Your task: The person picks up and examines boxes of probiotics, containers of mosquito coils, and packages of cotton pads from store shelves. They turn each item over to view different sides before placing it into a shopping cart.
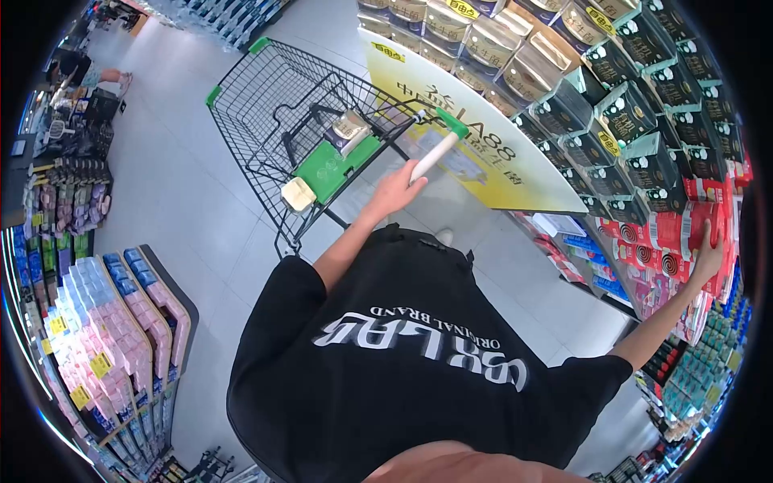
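Note:
My left hand (396,191) is closed around the white grip of a shopping cart handle (436,156). The shopping cart (250,105) has a black wire basket with green corners. On its green seat panel (332,169) rests a silver and white pack (349,133), and a cream-coloured block-shaped item (298,195) is at the panel's near left end. Far to the right, my right hand (708,259) reaches to the shelf and grips a red package (694,229) at its edge; some of its fingers are hidden.
Stacked dark green boxes (636,113) fill the shelf above the red packages. A yellow and white sign board (483,145) fronts the display beside the cart. At left stands a rack of pink and blue packs (105,322). Another person's legs (113,78) show at upper left.

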Motion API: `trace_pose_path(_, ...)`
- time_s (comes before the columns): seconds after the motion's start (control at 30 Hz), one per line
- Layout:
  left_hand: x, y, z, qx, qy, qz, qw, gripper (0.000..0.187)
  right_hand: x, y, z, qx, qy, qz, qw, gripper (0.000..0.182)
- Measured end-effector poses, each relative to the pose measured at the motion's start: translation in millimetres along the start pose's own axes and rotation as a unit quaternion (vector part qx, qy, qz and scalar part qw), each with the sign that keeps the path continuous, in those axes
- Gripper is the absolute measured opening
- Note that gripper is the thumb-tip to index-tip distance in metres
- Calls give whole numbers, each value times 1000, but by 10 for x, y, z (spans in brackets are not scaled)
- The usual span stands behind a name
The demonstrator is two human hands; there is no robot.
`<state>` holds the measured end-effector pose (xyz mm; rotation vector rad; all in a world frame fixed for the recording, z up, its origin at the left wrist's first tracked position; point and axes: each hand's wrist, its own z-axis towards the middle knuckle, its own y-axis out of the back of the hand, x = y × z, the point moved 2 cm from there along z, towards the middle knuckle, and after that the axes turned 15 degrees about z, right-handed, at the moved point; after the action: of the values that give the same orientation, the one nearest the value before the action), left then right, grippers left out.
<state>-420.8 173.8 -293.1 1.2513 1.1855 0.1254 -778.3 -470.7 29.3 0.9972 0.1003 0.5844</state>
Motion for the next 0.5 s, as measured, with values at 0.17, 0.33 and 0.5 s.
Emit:
trace_pose_path(0.17,-31,57,-27,-2,-2,-13,1000,47,-179,121,-22,-8,-16,-3,1000,82)
trace_pose_path(0.33,-26,61,-11,18,15,-38,999,48,-408,365,-61,-29,-105,111,988,87)
trace_pose_path(0.5,-76,80,46,-43,-78,-63,994,44,-10,870,-584,-174,-48,246,952,60)
